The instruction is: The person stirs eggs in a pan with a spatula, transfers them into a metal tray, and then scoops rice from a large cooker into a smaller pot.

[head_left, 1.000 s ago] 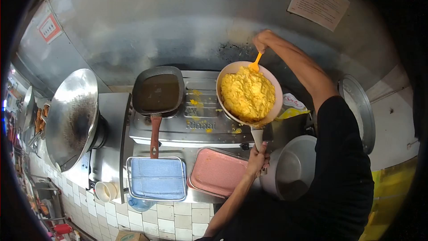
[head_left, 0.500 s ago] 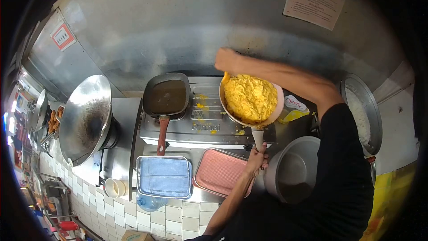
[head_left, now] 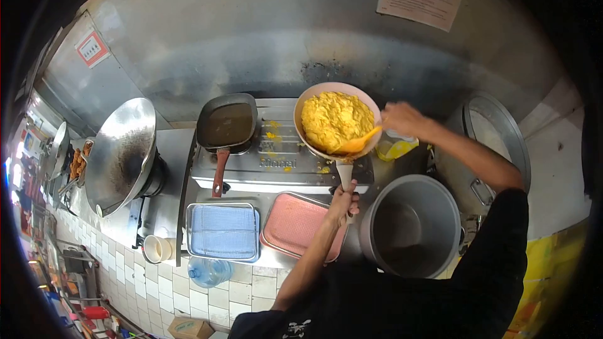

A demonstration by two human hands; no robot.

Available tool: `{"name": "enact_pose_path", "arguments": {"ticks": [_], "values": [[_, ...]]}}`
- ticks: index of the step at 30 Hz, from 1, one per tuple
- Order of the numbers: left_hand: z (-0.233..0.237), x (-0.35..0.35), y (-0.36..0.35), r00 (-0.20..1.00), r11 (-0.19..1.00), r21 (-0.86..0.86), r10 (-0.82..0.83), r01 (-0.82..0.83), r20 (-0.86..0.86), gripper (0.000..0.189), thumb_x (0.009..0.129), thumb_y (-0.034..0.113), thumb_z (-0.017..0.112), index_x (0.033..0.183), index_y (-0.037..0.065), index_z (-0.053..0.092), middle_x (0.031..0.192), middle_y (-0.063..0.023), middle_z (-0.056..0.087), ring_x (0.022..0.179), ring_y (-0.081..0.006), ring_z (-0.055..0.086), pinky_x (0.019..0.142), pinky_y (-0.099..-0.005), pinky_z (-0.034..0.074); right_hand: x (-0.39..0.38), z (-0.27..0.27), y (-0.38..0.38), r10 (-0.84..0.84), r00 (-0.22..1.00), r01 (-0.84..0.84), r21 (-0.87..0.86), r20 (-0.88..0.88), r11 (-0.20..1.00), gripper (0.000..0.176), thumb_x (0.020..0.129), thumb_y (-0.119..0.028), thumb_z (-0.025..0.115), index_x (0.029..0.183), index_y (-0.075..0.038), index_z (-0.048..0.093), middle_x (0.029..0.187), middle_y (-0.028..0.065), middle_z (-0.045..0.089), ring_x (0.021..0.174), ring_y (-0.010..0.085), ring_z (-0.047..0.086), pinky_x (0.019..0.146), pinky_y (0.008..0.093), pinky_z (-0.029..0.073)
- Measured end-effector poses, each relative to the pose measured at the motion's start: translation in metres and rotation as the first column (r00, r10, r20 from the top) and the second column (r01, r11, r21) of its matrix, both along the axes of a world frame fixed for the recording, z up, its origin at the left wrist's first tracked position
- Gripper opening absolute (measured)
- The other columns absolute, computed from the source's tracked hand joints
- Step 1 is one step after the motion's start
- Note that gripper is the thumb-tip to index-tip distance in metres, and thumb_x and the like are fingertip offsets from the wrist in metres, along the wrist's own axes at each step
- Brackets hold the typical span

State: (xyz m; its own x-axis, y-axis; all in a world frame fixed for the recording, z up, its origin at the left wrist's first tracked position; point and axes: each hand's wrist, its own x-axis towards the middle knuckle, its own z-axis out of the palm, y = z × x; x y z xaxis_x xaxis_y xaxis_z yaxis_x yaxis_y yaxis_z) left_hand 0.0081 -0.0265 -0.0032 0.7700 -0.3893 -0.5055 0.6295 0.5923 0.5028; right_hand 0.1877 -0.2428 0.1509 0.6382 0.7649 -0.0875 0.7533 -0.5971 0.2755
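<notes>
Scrambled eggs [head_left: 337, 119] fill most of a frying pan [head_left: 370, 100] with a pale pink inside, on the right side of the stove. My left hand [head_left: 343, 204] is wrapped round the pan's light handle. Above the pan's right edge, my right hand [head_left: 402, 119] is closed on an orange spatula [head_left: 358, 144], its blade in the near right side of the eggs. Hand and spatula are slightly blurred.
A square pan [head_left: 227, 124] of dark liquid sits on the left burner of the stove [head_left: 277, 163]. In front lie a blue tray [head_left: 223, 231] and a pink tray [head_left: 294, 226]. A large grey pot [head_left: 411, 226] stands right, a wok [head_left: 119, 157] left.
My right hand has swung from the pan's far left side to its right, bringing the spatula to the near right of the eggs. My left hand keeps its hold on the handle.
</notes>
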Motion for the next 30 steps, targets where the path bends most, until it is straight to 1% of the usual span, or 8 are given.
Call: {"name": "enact_pose_path", "arguments": {"ticks": [1, 3, 10, 12, 17, 20, 24, 30], "values": [[0.005, -0.001, -0.001, 1.0, 1.0, 0.014, 0.009, -0.009, -0.005, 0.027, 0.099, 0.032, 0.059, 0.091, 0.019, 0.037, 0.06, 0.0068, 0.029, 0.045, -0.0037, 0.026, 0.037, -0.0214, 0.019, 0.008, 0.013, -0.018, 0.058, 0.997, -0.058, -0.01, 0.042, 0.998, 0.014, 0.082, -0.024, 0.063, 0.081, -0.012, 0.07, 0.083, 0.0113, 0.065, 0.089, 0.0309, 0.062, 0.072, 0.0404, 0.051], [0.008, -0.001, -0.001, 1.0, 1.0, 0.016, 0.0, 0.0, -0.005, 0.028, 0.099, 0.03, 0.059, 0.089, 0.018, 0.037, 0.06, 0.0066, 0.029, 0.045, -0.0037, 0.026, 0.037, -0.0214, 0.019, 0.024, 0.029, -0.043, -0.08, 0.995, 0.082, -0.033, 0.061, 0.996, 0.012, 0.082, -0.02, 0.069, 0.092, -0.015, 0.073, 0.083, 0.0061, 0.062, 0.087, 0.0278, 0.06, 0.071, 0.042, 0.049], [0.004, 0.0, 0.002, 1.0, 1.0, -0.017, -0.001, 0.001, 0.001, 0.024, 0.099, 0.029, 0.06, 0.091, 0.018, 0.04, 0.061, 0.0064, 0.031, 0.044, -0.0035, 0.025, 0.037, -0.0214, 0.019, 0.05, 0.054, -0.042, -0.308, 0.952, 0.284, 0.371, 0.004, 0.884, 0.019, 0.079, -0.016, 0.074, 0.098, -0.012, 0.075, 0.093, 0.0105, 0.069, 0.096, 0.0326, 0.064, 0.081, 0.0444, 0.05], [-0.002, 0.001, 0.001, 1.0, 1.0, -0.031, 0.0, 0.0, 0.002, 0.022, 0.098, 0.03, 0.061, 0.101, 0.016, 0.045, 0.063, 0.0047, 0.035, 0.044, -0.0039, 0.025, 0.037, -0.021, 0.02, 0.068, 0.039, -0.032, -0.31, 0.946, 0.26, 0.344, 0.096, 0.902, 0.016, 0.081, -0.014, 0.07, 0.096, -0.011, 0.075, 0.093, 0.0112, 0.069, 0.095, 0.0323, 0.065, 0.082, 0.0446, 0.05], [0.003, 0.0, 0.001, 1.0, 1.0, -0.013, -0.017, 0.017, -0.008, 0.022, 0.099, 0.029, 0.06, 0.095, 0.018, 0.041, 0.062, 0.0051, 0.034, 0.045, -0.0039, 0.026, 0.037, -0.0209, 0.019, 0.146, -0.032, 0.011, -0.419, 0.893, 0.39, 0.182, 0.167, 0.903, 0.019, 0.084, -0.015, 0.06, 0.094, -0.009, 0.075, 0.102, 0.0128, 0.07, 0.103, 0.0296, 0.066, 0.086, 0.046, 0.05], [0.006, 0.001, 0.003, 1.0, 1.0, 0.006, -0.026, 0.026, -0.017, 0.022, 0.099, 0.029, 0.059, 0.095, 0.018, 0.04, 0.062, 0.0052, 0.033, 0.045, -0.004, 0.026, 0.038, -0.021, 0.019, 0.172, -0.064, 0.047, -0.399, 0.917, 0.397, 0.109, 0.0, 0.911, 0.023, 0.083, -0.01, 0.062, 0.102, -0.012, 0.073, 0.11, 0.0118, 0.068, 0.108, 0.0304, 0.062, 0.1, 0.0519, 0.04], [0.011, -0.002, 0.003, 0.999, 1.0, 0.008, -0.028, 0.029, -0.028, 0.025, 0.099, 0.032, 0.059, 0.092, 0.019, 0.039, 0.061, 0.006, 0.032, 0.044, -0.0039, 0.026, 0.037, -0.0212, 0.018, 0.161, -0.062, 0.057, -0.246, 0.938, 0.286, 0.149, -0.244, 0.946, 0.027, 0.089, -0.009, 0.063, 0.115, -0.016, 0.068, 0.109, 0.0073, 0.067, 0.109, 0.0274, 0.06, 0.094, 0.0548, 0.039], [0.025, -0.003, 0.001, 0.998, 1.0, 0.029, -0.009, 0.011, -0.067, 0.024, 0.099, 0.033, 0.059, 0.094, 0.019, 0.04, 0.06, 0.0063, 0.032, 0.043, -0.0035, 0.024, 0.037, -0.0209, 0.02, 0.096, -0.002, 0.03, -0.068, 0.996, 0.076, 0.146, -0.062, 0.986, 0.032, 0.086, -0.007, 0.058, 0.115, -0.017, 0.069, 0.101, 0.0102, 0.065, 0.104, 0.0282, 0.061, 0.094, 0.0513, 0.044]]}}
